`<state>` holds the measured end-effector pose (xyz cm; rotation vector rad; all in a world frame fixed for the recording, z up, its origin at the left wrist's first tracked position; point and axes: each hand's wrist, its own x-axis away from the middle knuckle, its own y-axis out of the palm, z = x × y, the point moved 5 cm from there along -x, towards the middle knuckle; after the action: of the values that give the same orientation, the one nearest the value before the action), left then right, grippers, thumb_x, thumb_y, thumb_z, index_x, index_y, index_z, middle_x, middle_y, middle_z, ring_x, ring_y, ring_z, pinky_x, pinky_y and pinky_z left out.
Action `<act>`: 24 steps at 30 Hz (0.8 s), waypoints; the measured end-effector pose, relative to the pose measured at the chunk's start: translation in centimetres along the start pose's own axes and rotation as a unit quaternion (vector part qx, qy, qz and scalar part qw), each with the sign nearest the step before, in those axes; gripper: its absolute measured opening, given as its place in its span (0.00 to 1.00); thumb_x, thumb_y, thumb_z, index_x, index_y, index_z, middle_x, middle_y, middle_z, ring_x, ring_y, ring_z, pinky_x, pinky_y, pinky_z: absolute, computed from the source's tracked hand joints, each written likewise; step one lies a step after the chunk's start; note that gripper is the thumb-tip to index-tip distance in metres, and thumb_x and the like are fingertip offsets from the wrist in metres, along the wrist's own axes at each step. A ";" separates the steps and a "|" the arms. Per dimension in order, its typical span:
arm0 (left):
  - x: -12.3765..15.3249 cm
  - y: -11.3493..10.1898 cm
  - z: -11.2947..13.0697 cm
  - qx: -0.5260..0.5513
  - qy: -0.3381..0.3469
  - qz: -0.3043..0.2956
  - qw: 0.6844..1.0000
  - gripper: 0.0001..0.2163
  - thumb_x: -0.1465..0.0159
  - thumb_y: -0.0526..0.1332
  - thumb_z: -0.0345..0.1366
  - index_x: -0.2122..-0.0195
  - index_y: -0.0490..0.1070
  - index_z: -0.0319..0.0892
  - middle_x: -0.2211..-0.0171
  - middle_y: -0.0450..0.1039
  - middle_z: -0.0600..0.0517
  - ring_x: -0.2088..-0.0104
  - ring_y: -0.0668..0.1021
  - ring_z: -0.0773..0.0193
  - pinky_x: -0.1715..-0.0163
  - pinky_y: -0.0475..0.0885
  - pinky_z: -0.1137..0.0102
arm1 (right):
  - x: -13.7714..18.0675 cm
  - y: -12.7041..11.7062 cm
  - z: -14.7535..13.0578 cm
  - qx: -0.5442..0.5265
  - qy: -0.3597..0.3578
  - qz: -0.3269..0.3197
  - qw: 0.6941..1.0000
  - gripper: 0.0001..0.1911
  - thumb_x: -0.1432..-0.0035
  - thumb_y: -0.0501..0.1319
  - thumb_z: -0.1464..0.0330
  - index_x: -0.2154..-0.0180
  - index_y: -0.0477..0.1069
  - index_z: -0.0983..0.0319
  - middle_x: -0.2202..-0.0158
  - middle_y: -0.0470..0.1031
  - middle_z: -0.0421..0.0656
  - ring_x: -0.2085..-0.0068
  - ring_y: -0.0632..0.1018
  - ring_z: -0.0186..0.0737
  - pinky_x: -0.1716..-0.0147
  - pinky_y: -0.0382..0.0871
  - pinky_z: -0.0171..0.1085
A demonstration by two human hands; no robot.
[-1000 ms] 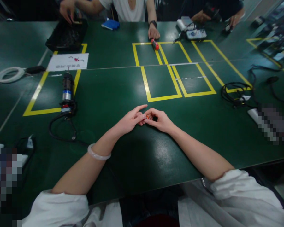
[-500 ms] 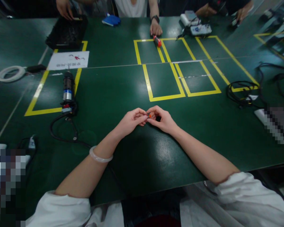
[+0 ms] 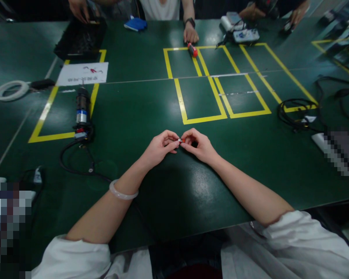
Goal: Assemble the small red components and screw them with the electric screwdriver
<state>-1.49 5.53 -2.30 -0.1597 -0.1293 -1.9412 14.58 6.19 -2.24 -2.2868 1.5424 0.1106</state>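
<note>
Between my two hands, over the near middle of the green table [image 3: 209, 170], is a small orange-and-white piece [image 3: 180, 141], too small to identify. My left hand [image 3: 163, 147] pinches its pale end between thumb and fingertips. The orange end sits in the thumb-and-finger pinch of my right hand [image 3: 198, 145]. My fingers cover much of the piece, and both sets of fingertips nearly meet around it.
To the left lies an electric screwdriver [image 3: 82, 110] with its cable. Beyond it are a printed sheet [image 3: 83, 73], a black tray [image 3: 81, 40] and a white ring [image 3: 11, 91]. Across the table a person's hand [image 3: 191, 34] touches a red screwdriver [image 3: 192, 50]. Coiled black cable [image 3: 293, 112] lies right.
My hands have drawn slightly apart at the fingertips, so a pale part of the small piece now shows beside the orange. The view has shifted a little.
</note>
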 end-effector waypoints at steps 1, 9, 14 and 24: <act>0.0 0.0 0.0 0.001 0.003 -0.002 1.000 0.16 0.40 0.68 0.41 0.56 0.68 0.37 0.62 0.71 0.50 0.61 0.76 0.66 0.66 0.77 0.74 | 0.0 0.0 0.1 -0.002 0.001 0.005 1.000 0.09 0.40 0.65 0.64 0.59 0.70 0.60 0.68 0.73 0.39 0.70 0.73 0.33 0.70 0.68 0.35; -0.3 -0.1 -0.2 0.013 0.026 -0.001 1.000 0.16 0.42 0.69 0.37 0.56 0.68 0.38 0.58 0.71 0.48 0.59 0.76 0.65 0.66 0.78 0.74 | -0.1 -0.1 0.2 0.003 -0.004 0.013 1.000 0.09 0.40 0.65 0.66 0.58 0.70 0.60 0.68 0.73 0.38 0.70 0.73 0.33 0.70 0.68 0.34; -0.3 -0.1 -0.3 0.025 0.022 0.007 0.999 0.18 0.43 0.70 0.36 0.55 0.67 0.38 0.58 0.70 0.48 0.61 0.76 0.67 0.66 0.78 0.73 | -0.1 0.0 0.0 0.017 -0.015 0.008 1.000 0.07 0.39 0.63 0.68 0.58 0.69 0.59 0.68 0.72 0.38 0.70 0.73 0.33 0.69 0.68 0.35; -0.1 -0.1 -0.1 0.000 0.034 -0.005 0.999 0.16 0.41 0.69 0.37 0.55 0.70 0.38 0.58 0.72 0.48 0.60 0.77 0.66 0.64 0.78 0.72 | 0.1 0.0 0.4 0.000 0.015 0.003 1.000 0.09 0.39 0.64 0.66 0.56 0.71 0.60 0.65 0.76 0.40 0.67 0.76 0.34 0.67 0.70 0.35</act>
<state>-1.54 5.67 -2.38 -0.0929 -0.0861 -1.9541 14.74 6.24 -2.66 -2.2935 1.5638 0.0781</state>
